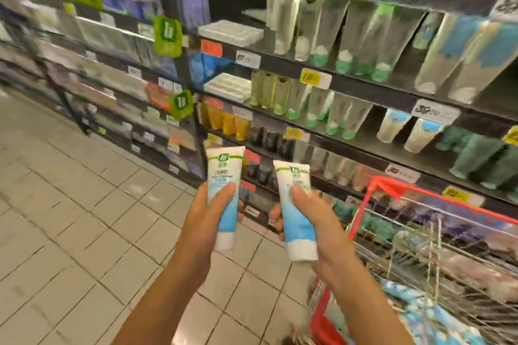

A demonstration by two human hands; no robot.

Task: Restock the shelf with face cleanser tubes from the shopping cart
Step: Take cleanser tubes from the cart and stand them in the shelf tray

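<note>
My left hand (208,204) grips a white and blue face cleanser tube (225,176) upright, cap down. My right hand (308,210) grips a second matching tube (297,204), also cap down. Both tubes are held in front of the dark shelf (364,81), below its rows of standing tubes. The shopping cart (420,232), wire with a red rim, stands at the lower right with several blue and white packs inside. The picture is blurred by motion.
Rows of green, clear and blue tubes (350,45) stand on the shelves with yellow price tags. Two white plastic trays (229,32) lie on the shelves' left end. More shelving runs off to the left. A tiled floor (84,218) lies below.
</note>
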